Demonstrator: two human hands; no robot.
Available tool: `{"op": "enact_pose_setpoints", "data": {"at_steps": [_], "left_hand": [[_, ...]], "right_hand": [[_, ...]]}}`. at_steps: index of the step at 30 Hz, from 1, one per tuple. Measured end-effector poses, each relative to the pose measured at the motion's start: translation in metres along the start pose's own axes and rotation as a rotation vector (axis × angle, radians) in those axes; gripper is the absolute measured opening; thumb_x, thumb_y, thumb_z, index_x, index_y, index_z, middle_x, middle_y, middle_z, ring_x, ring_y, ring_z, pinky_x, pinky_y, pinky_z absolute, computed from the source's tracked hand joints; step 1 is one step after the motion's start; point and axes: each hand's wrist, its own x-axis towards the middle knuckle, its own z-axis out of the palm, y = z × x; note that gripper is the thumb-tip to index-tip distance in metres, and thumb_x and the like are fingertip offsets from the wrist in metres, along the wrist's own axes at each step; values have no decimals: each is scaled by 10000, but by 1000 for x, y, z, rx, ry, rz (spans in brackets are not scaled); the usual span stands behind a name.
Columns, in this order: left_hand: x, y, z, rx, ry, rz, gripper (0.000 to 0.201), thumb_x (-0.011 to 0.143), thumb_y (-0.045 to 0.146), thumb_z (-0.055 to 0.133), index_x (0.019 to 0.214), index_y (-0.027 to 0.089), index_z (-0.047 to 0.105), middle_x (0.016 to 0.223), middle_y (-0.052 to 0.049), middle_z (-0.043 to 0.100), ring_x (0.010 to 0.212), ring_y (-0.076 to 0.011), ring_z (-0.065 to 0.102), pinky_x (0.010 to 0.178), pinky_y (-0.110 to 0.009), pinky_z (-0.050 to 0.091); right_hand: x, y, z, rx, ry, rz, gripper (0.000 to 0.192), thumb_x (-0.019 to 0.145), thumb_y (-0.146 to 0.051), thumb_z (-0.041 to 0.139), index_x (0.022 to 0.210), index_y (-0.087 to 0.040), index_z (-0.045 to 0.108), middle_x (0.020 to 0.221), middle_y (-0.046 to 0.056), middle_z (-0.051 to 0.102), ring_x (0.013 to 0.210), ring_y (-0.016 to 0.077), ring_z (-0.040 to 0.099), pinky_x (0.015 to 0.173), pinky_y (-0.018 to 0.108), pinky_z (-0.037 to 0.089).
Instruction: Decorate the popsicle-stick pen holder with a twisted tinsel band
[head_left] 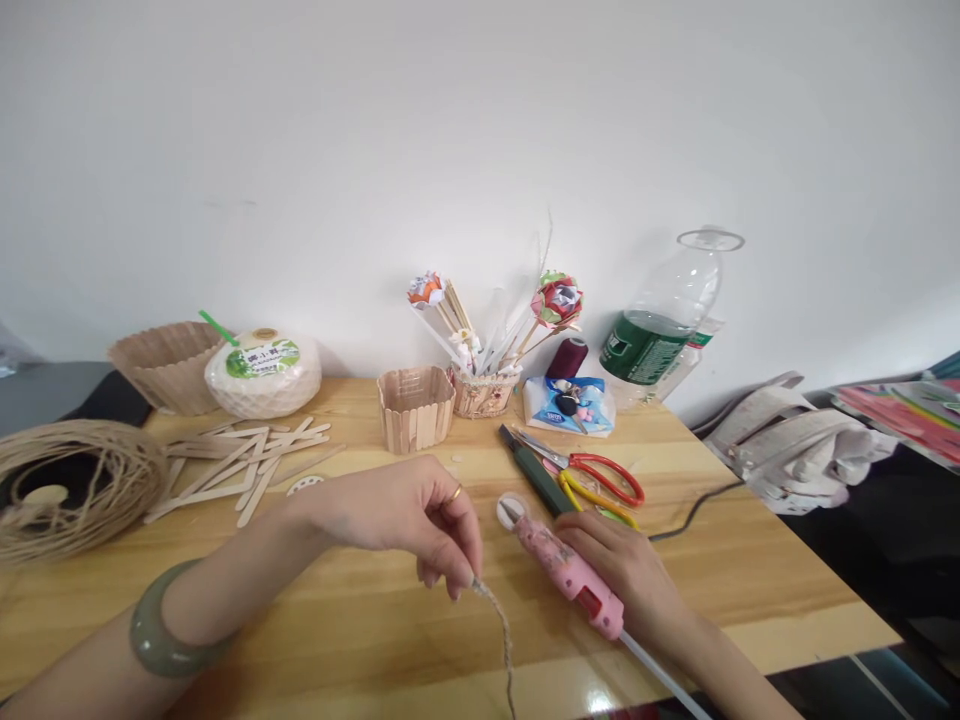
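**Hot glue tip close to fingers and twine**

Nearest the camera, the left hand, with a pale green bangle on its wrist, pinches the end of a length of rough brown jute twine between thumb and fingertips; the twine trails down toward the near edge. Just beside it, the right hand is closed around a pink hot glue gun, its nozzle pointing up and left at a small white round disc on the tabletop.

The likeliest trouble, as I judge it: the nozzle sits near the left fingers, so a small slip could burn them or drop glue on the wood. The frayed twine end may also slide out of so light a pinch, and the gun's cord could snag the red and yellow scissors lying close behind.

The light wooden tabletop carries, further back, scattered flat wooden craft sticks, a big coil of jute cord, a small cup walled with sticks, a white wrapped coconut drink and a clear plastic water bottle. Behind stands a plain white wall.
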Motion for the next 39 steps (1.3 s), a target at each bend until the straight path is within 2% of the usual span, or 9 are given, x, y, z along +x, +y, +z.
{"op": "enact_pose_setpoints", "data": {"at_steps": [5,12,15,20,25,29,34,36,39], "left_hand": [[-1,-2,0,-6,3,8,34,649,195,714,670,175,697,595,21,647,519,-58,538,522,-143,434],[-7,2,-1,-6,35,3,15,652,168,703,660,171,690,587,26,648,514,-52,547,521,-137,438],[-8,2,-2,-5,42,1,23,644,162,706,654,170,687,579,28,646,507,-50,545,510,-135,432],[-7,-2,-7,5,55,-5,43,639,189,718,662,168,689,580,27,650,505,-52,546,509,-138,433],[0,-6,-9,-9,76,23,72,636,207,726,669,160,682,586,25,658,503,-54,547,504,-143,429],[5,-8,-8,-10,113,56,95,645,232,725,685,156,683,594,20,661,513,-55,545,511,-146,422],[7,-10,-8,-37,179,61,117,640,253,723,680,155,675,589,25,661,510,-63,546,509,-160,414],[8,-11,-9,-38,195,63,121,646,261,717,683,156,672,593,28,662,512,-64,549,509,-161,412],[10,-11,-11,-34,197,67,119,652,263,710,682,156,669,596,31,662,515,-64,553,510,-161,411]], "right_hand": [[21,2,-2,-22,-103,-180,253,860,-168,445,1069,-154,587,1155,114,618,956,218,604,718,333,470],[36,6,11,-87,-11,-230,191,886,-156,427,858,-148,616,867,67,689,713,182,605,617,299,459],[30,10,14,-90,43,-203,205,895,-183,405,872,-144,605,835,67,683,719,178,603,633,297,465],[7,43,-2,-140,193,-33,247,890,-262,383,958,-156,596,934,107,672,892,221,608,763,349,465],[-20,108,-27,-245,274,302,241,829,-294,432,905,-160,617,837,123,679,713,256,637,573,329,462],[-36,147,-32,-254,272,473,233,801,-333,455,821,-191,638,709,87,685,602,239,633,482,284,421],[-43,169,-35,-199,345,557,357,779,-445,444,929,-179,628,1050,125,631,908,279,612,720,318,471],[-47,172,-39,-191,387,610,397,769,-491,445,900,-163,626,1057,143,611,931,298,594,768,354,457],[-56,175,-46,-150,360,681,396,769,-505,457,893,-170,629,935,121,658,842,300,620,679,356,473]]}}
